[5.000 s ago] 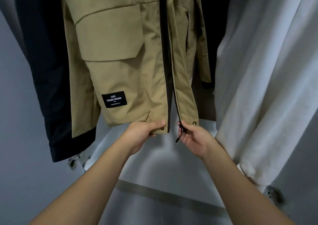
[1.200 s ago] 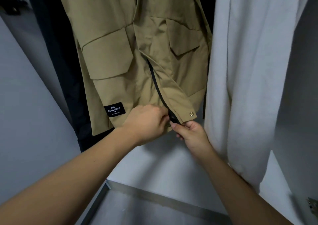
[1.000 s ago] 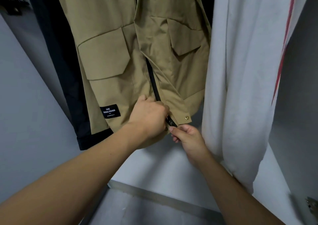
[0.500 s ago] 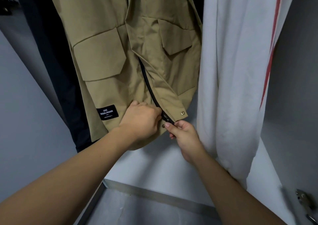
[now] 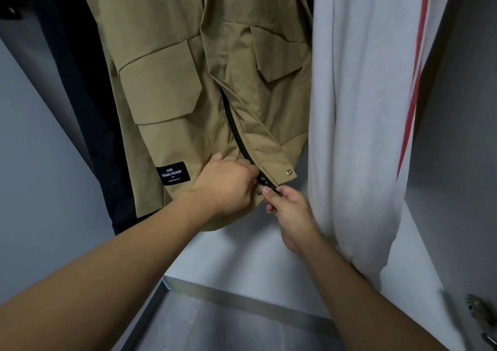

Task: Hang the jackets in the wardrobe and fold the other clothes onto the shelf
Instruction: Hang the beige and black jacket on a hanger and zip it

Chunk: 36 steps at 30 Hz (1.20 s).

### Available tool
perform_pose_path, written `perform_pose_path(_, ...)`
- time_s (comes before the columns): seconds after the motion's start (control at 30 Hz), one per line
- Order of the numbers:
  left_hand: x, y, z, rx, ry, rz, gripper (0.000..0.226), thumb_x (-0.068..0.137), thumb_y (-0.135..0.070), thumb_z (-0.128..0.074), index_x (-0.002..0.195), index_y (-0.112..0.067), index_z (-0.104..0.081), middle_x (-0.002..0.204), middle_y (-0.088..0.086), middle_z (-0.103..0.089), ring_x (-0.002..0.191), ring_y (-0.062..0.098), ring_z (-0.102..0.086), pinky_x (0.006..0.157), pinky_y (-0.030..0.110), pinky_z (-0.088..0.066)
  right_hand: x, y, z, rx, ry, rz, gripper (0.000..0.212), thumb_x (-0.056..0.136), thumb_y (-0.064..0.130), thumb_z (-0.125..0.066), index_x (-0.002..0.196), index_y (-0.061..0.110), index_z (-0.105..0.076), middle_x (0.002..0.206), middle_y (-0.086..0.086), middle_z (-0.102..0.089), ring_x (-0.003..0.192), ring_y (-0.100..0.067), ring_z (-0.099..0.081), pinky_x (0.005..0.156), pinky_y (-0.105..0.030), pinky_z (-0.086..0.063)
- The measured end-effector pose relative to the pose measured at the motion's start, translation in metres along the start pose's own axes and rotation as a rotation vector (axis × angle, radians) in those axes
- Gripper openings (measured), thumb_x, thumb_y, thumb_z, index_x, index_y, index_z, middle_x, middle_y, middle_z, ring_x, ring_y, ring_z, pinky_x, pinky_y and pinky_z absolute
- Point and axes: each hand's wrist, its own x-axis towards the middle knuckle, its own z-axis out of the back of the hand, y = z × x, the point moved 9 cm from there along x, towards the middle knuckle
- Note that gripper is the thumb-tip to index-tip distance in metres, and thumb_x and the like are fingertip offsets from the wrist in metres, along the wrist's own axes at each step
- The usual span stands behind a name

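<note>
the khaki jacket (image 5: 188, 87) hung inside the wardrobe (image 5: 40, 162), between a dark garment (image 5: 80, 95) on its left and a white garment (image 5: 357, 108) with a red stripe (image 5: 415, 82) on its right. both bare hands met at the bottom of the jacket's front opening. the left hand (image 5: 226, 186) gripped the lower hem beside the black zipper (image 5: 236, 133), its fingers curled into the cloth. the right hand (image 5: 289, 211) pinched the bottom end of the zipper between thumb and fingers, just under a brass snap (image 5: 288, 172) on the front flap. a second snap (image 5: 259, 192) showed between the two hands. a black label (image 5: 173, 173) with white lettering sat on the jacket's lower left panel, below a flap pocket (image 5: 161, 84). the pale wardrobe floor (image 5: 228, 256) lay under the hem, and a metal hinge (image 5: 481, 315) showed at the lower right edge
</note>
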Motion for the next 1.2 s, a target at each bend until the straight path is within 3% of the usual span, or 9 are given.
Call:
perform_pose_path(0.2,0.007,0.001,-0.009,0.206,0.083,-0.017,0.025,0.088,-0.037,-0.048,0.106,-0.025,-0.061,0.105,-0.006,-0.063,0.104,0.023,-0.052,0.083,0.038,-0.027,-0.003,-0.013,-0.007,-0.014,-0.051,0.018,0.013,0.090,0.007,-0.067,0.079,0.014,-0.067,0.062,0.009,-0.061,0.054,-0.005,-0.046,0.054,-0.014,-0.043)
perform_pose_path(0.43,0.007,0.013,-0.014,-0.060,0.135,0.033,0.022,0.099,-0.031,-0.038,0.110,-0.024,-0.055,0.115,-0.003,-0.058,0.110,0.023,-0.047,0.087,0.036,-0.026,-0.001,-0.003,0.002,-0.033,0.051,0.088,0.015,0.094,0.009,-0.062,0.080,0.013,-0.066,0.064,0.004,-0.064,0.057,-0.007,-0.056,0.060,-0.017,-0.049)
perform_pose_path(0.57,0.009,0.004,-0.020,-0.180,0.163,0.037,0.015,0.099,-0.036,-0.039,0.094,-0.024,-0.046,0.111,0.002,-0.061,0.110,0.023,-0.052,0.088,0.037,-0.027,0.000,0.006,-0.003,-0.128,0.038,0.123,0.017,0.092,0.011,-0.065,0.076,0.013,-0.060,0.066,-0.003,-0.054,0.056,-0.007,-0.049,0.058,-0.017,-0.044)
perform_pose_path(0.67,0.011,0.000,-0.021,-0.208,0.164,0.010,0.016,0.099,-0.036,-0.039,0.090,-0.025,-0.046,0.100,-0.003,-0.063,0.104,0.020,-0.056,0.085,0.037,-0.029,0.002,0.005,0.000,-0.138,-0.008,0.112,0.022,0.090,0.012,-0.066,0.070,0.014,-0.057,0.063,-0.003,-0.050,0.055,-0.008,-0.044,0.056,-0.020,-0.040)
perform_pose_path(0.8,0.010,-0.007,-0.013,-0.155,0.061,-0.076,0.017,0.093,-0.034,-0.041,0.080,-0.025,-0.047,0.073,-0.010,-0.045,0.084,0.017,-0.053,0.075,0.034,-0.024,0.002,0.000,0.001,-0.102,-0.031,0.094,0.022,0.088,0.007,-0.065,0.068,0.015,-0.063,0.060,0.000,-0.056,0.054,-0.007,-0.050,0.057,-0.019,-0.045)
perform_pose_path(0.9,0.013,-0.010,-0.015,-0.044,0.067,-0.139,0.016,0.091,-0.036,-0.043,0.080,-0.026,-0.045,0.075,-0.010,-0.043,0.075,0.015,-0.041,0.073,0.033,-0.021,-0.001,-0.006,0.002,-0.068,-0.064,0.097,0.023,0.086,0.003,-0.064,0.066,0.015,-0.066,0.059,-0.001,-0.060,0.053,-0.009,-0.053,0.055,-0.021,-0.047)
perform_pose_path(1.07,0.015,-0.011,-0.020,-0.008,0.138,-0.200,0.016,0.094,-0.039,-0.042,0.084,-0.028,-0.048,0.078,-0.011,-0.047,0.079,0.015,-0.042,0.076,0.032,-0.022,-0.002,-0.013,0.002,-0.065,-0.060,0.089,0.019,0.088,0.004,-0.063,0.070,0.010,-0.064,0.059,0.000,-0.056,0.053,-0.009,-0.049,0.055,-0.021,-0.045)
perform_pose_path(1.2,0.013,0.001,-0.018,-0.205,0.222,-0.149,0.017,0.101,-0.035,-0.043,0.094,-0.026,-0.055,0.088,-0.008,-0.060,0.092,0.017,-0.056,0.083,0.034,-0.030,-0.001,-0.007,-0.002,-0.055,0.054,0.081,0.018,0.090,0.016,-0.067,0.073,0.016,-0.066,0.064,-0.001,-0.054,0.057,-0.009,-0.048,0.057,-0.019,-0.045)
